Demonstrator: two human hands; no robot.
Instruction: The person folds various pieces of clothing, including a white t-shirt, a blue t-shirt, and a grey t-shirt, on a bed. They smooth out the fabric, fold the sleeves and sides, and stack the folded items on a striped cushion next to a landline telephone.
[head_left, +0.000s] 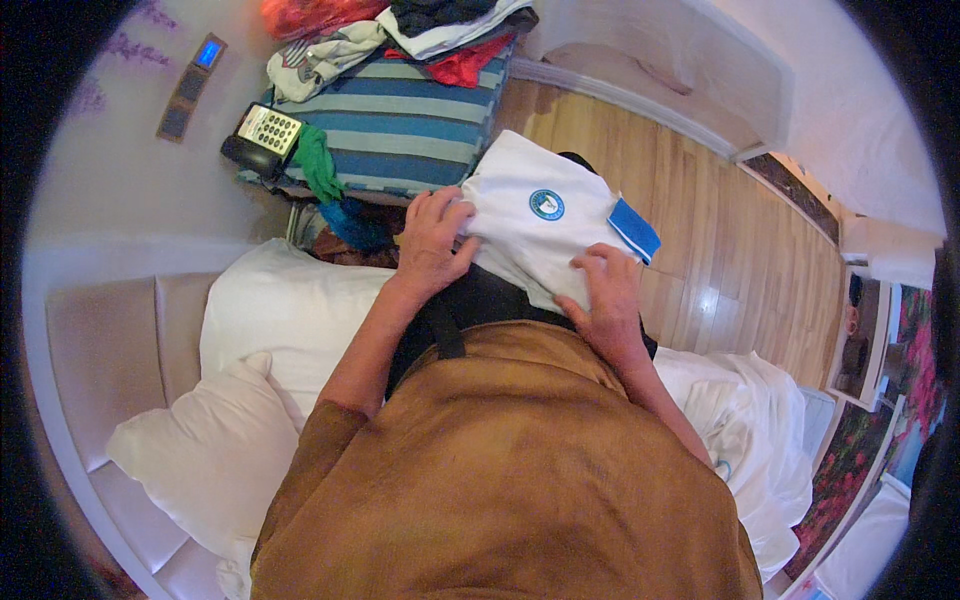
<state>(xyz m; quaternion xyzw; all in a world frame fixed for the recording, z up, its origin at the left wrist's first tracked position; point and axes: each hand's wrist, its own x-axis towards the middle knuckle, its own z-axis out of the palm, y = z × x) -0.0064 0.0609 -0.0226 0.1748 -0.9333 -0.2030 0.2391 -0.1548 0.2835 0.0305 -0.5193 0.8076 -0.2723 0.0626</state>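
A folded white shirt (517, 176) lies across my lap over dark trousers. It has a round blue badge on its face, and a blue band with a white stripe sticks out at its right. My left hand (435, 236) is at the shirt's left edge, fingers curled over the cloth and thumb close to them. On the lower right part of the shirt rests my right hand (609, 300), its fingers bent and the thumb apart near the lower edge. Whether the right fingertips pinch the cloth cannot be told.
Ahead stands a surface with a blue striped cover (397, 124), bearing piled clothes (330, 56), a telephone (271, 135) and a green cloth (319, 161). White pillows (217, 427) lie at left against a padded headboard (105, 360). Crumpled white fabric (750, 435) is at right, beyond it wooden flooring (697, 247).
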